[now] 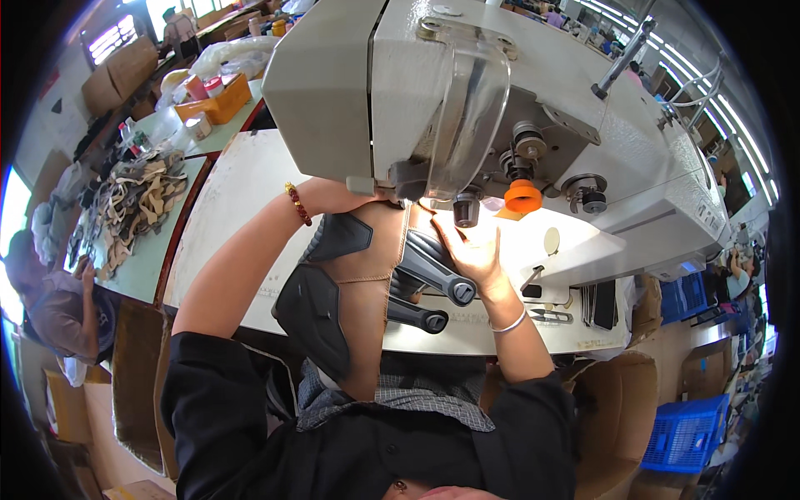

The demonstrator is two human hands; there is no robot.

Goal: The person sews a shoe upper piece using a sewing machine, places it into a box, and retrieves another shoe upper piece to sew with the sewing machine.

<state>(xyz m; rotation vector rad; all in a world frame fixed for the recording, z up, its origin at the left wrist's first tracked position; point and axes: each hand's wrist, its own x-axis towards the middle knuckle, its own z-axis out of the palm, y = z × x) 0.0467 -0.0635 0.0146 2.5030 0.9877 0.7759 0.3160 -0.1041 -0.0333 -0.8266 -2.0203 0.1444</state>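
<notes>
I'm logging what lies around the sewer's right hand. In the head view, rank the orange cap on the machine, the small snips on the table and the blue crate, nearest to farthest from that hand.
From the right hand:
1. Orange cap, just above and to its right on the sewing machine.
2. Small snips, on the table below and to its right; close to the cap's distance, but slightly farther.
3. Blue crate, on the floor at lower right.

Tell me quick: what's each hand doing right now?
Left hand: mostly hidden behind the sewing machine, at the shoe upper; grip cannot be told.
Right hand: open, fingers flat on the shoe upper near the needle.
</notes>
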